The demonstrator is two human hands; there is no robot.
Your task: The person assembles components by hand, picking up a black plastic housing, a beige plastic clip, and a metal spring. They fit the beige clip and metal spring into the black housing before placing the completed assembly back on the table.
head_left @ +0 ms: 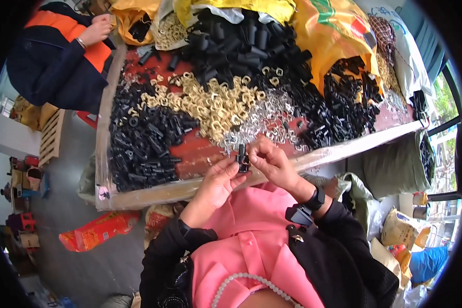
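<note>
Head view, one entry: small black plastic fitting (242, 158), upright, pinched between both hands just above the near edge of the work table (200, 185). Left hand (218, 182) closed on its lower part from below; right hand (272, 161) grips the upper part with fingertips. Step judged: fitting one piece into another; the next move likely calls for a firm, aligned press. Stock on table: matte black tubular parts (143, 149), brassy yellow rings (210, 102), bright silvery clips (262, 120). A second person's hand (95, 28) at the far corner.
</note>
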